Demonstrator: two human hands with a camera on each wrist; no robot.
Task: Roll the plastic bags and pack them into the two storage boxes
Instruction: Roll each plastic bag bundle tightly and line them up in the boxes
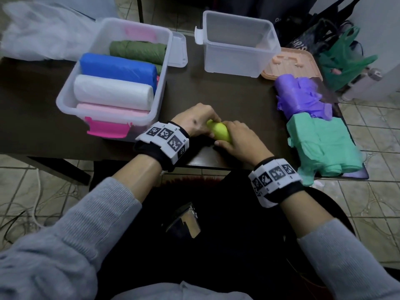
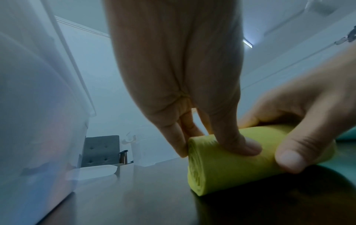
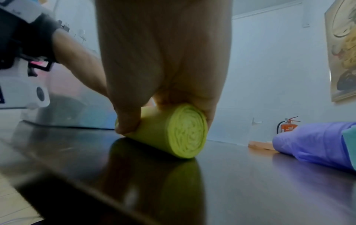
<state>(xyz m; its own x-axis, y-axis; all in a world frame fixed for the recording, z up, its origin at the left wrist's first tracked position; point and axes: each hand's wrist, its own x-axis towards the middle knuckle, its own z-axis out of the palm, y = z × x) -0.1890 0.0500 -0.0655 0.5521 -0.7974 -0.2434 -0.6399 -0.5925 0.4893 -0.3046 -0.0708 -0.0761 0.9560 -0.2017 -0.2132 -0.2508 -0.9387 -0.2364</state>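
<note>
A tightly rolled yellow-green bag (image 1: pixel 219 132) (image 2: pixel 231 164) (image 3: pixel 173 132) lies on the dark table (image 1: pixel 227 100) near its front edge. My left hand (image 1: pixel 195 122) (image 2: pixel 212 141) grips its left end, thumb on the near side and fingers over the back. My right hand (image 1: pixel 234 139) (image 3: pixel 163 115) wraps its right end the same way. The left storage box (image 1: pixel 65 98) holds several rolls: pink, white, blue and green. The right storage box (image 1: pixel 239 43) stands with nothing in it. A purple bag stack (image 1: pixel 300 94) (image 3: pixel 316 144) and a mint green stack (image 1: pixel 322 146) lie at the right.
A peach lid (image 1: pixel 296 61) lies behind the purple stack. A clear lid (image 1: pixel 179 50) rests between the boxes. Loose white plastic (image 1: pixel 39 31) is heaped at the back left. A dark green bag (image 1: pixel 344 57) sits off the table at the right.
</note>
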